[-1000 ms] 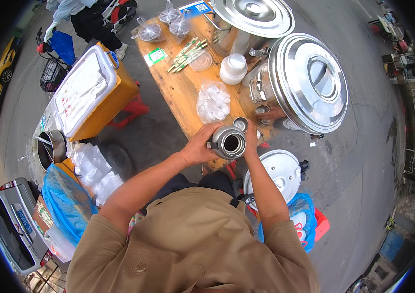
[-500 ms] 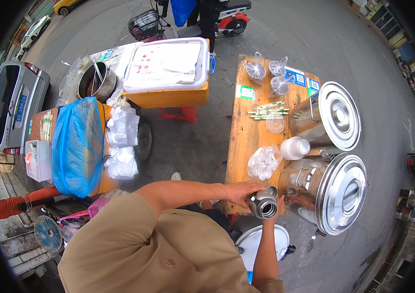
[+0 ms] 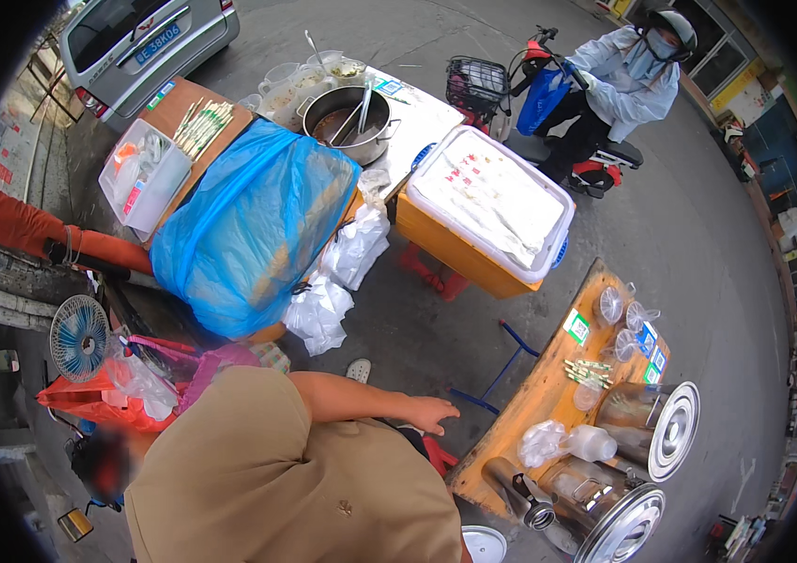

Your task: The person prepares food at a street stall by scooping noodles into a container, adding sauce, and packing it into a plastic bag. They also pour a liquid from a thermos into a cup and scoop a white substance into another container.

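My left hand (image 3: pixel 431 413) reaches out in front of my body, holding nothing, with its fingers stretched out. It hangs in the gap to the left of the wooden table (image 3: pixel 501 436) and touches nothing that I can see. On that table's near end stands a steel flask with an uncapped mouth (image 3: pixel 539 514), apart from my hand. Beside it are a large steel pot (image 3: pixel 586 483) and a clear bag of white lids or cups (image 3: pixel 541 443). My right hand is out of the picture.
A blue plastic sheet (image 3: pixel 248 225) covers goods on the left stall, beside a cooking pot (image 3: pixel 351 127) and white plastic bags (image 3: pixel 323 314). A yellow box with a white lid (image 3: pixel 492 202) stands ahead. Beyond it is a person (image 3: pixel 619 84) with a scooter.
My view has swung left, so the wooden table sits lower right. My left hand has let go of the steel flask and moved away; my right hand has left the picture.
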The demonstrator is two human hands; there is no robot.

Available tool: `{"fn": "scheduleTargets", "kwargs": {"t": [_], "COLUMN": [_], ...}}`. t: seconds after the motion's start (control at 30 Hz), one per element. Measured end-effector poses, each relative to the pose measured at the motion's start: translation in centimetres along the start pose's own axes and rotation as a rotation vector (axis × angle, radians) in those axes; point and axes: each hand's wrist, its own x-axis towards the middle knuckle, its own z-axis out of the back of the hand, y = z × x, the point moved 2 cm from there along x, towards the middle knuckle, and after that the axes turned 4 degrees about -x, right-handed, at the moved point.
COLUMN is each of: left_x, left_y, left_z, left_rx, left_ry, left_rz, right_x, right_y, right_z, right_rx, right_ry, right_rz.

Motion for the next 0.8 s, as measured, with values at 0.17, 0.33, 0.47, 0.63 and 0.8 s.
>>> {"fn": "scheduleTargets", "kwargs": {"t": [0.17,0.33,0.47,0.63,0.8], "left_x": [-19.6,-35.5,-41.1,-41.7,-45.0], "left_y": [6.8,-0.3,0.5,4.0,0.2], "left_z": [11.4,17.4,17.4,16.3,21.6], "left_rx": [0.182,0.762,0.787,0.689,0.497], "left_ry": [-0.423,-0.895,-1.047,-0.996,-1.333], "left_rz": [0.343,0.375,0.607,0.737,0.649], "right_x": [4.5,-0.7,-9.1,-11.6,-8.2], "right_y": [18.0,47.7,66.8,79.4,86.2], "right_z": [-1.3,-3.2,-8.1,-14.0,-15.3], "right_rx": [-0.166,-0.214,-0.497,-1.138,-1.504], "right_ry": [-0.073,-0.138,-0.095,-0.078,0.259], "right_rz": [0.447,0.954,1.538,2.117,2.146]}}
